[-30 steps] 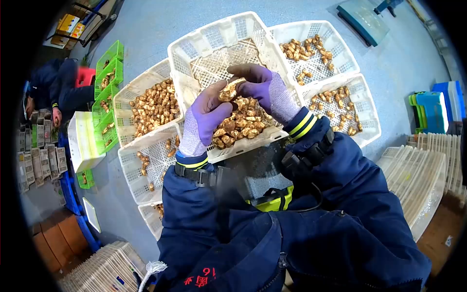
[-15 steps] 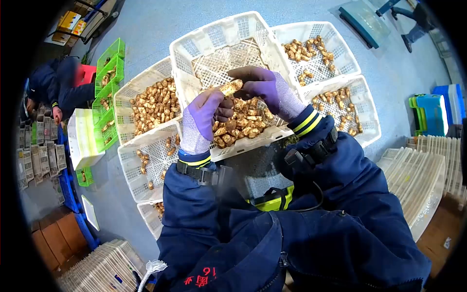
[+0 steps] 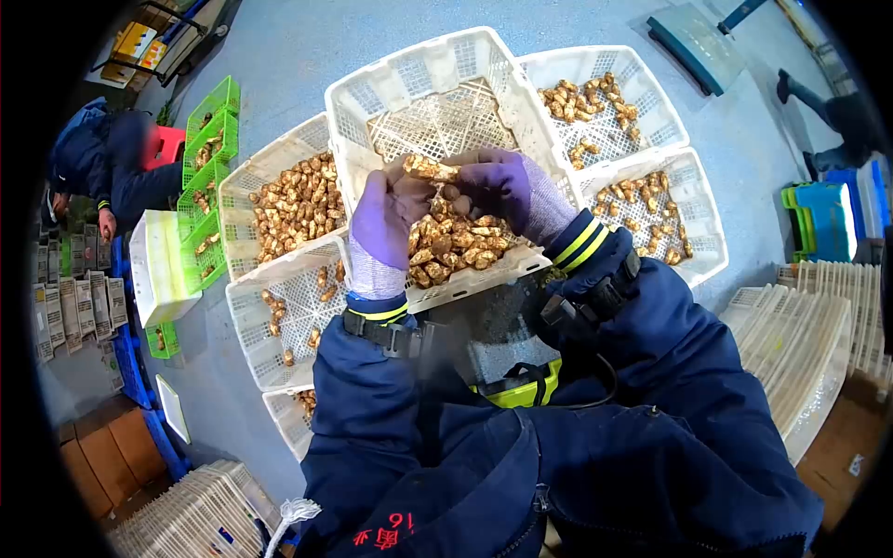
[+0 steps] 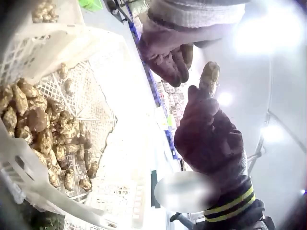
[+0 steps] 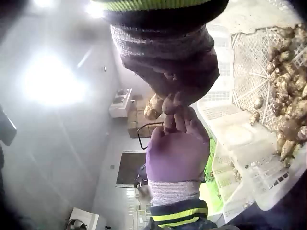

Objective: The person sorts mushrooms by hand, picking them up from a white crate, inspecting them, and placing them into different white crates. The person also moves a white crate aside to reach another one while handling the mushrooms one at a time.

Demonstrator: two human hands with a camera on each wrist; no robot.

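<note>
Two hands in purple gloves with dark, soiled fingers work above a large, white, slatted plastic basket (image 3: 349,98). The right hand (image 3: 512,191) pinches one stubby, brown-and-cream, mushroom-like piece (image 3: 431,168) between thumb and fingers, and the piece lies roughly crosswise over the basket. The left hand (image 3: 379,223) is cupped with its fingers loosely bent, near the piece's other end; whether it touches the piece I cannot tell. In the right wrist view the fingertips of the two hands overlap.

Below them, a heap of similar pieces (image 3: 456,246) fills the near part of the basket; they overlap too much to count, and the hands cover its far edge.

Five more white baskets flank the large one: three on the left, two on the right. The upper left basket (image 3: 240,177) is densely filled; the middle left basket (image 3: 244,312) and both right baskets (image 3: 679,126) hold scattered pieces. The lowest left basket (image 3: 279,409) is mostly hidden by a dark blue sleeve (image 3: 363,372).

Further left are five green baskets (image 3: 223,98), one apart from the other four, their contents small and unclear. One person (image 3: 121,177) sits beside them, and another person (image 3: 842,121) at upper right is cut off by the dark lens edge.
</note>
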